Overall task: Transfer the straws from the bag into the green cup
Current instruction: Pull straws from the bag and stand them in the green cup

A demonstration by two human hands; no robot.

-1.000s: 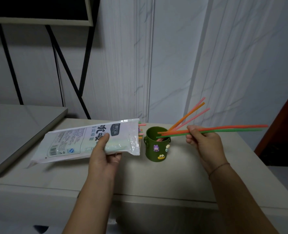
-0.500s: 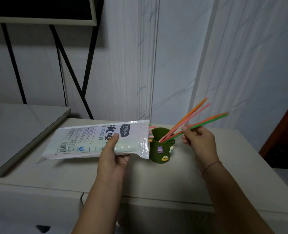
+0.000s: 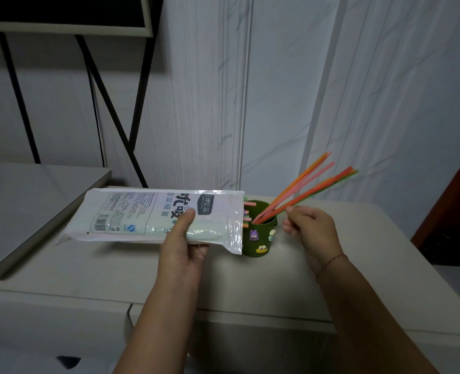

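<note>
head cam, only view there is: big change from a second ago is the pair of straws the right hand (image 3: 312,228) had. back then they were nearly flat, with just their tips at the rim of the green cup (image 3: 261,236). now they're tipped up steep with the low ends down inside the cup, leaning right beside the two already in there. so that batch looks basically delivered, i'd say. the right hand sits just beside the cup with its fingers curled, fingertips right at the lowest straws. honestly can't tell if the grip is pinching them or has let go. the left hand (image 3: 185,238) has a firm grip on the bag (image 3: 142,214), thumb on top and fingers under. it has brought the bag in closer, so its open mouth now overlaps the cup's left side in this view. counts: one bag, one cup, and four straws in the cup (image 3: 304,182) (orange, pink, a red-orange and a green). there are roughly five short straw ends (image 3: 249,204) poking from the bag mouth, though they're too bunched to be sure. the cup has three little stickers (image 3: 254,234) on it and stands on the pale tabletop (image 3: 358,265). plenty of straws look left in the bag, so the job seems early on.
</note>
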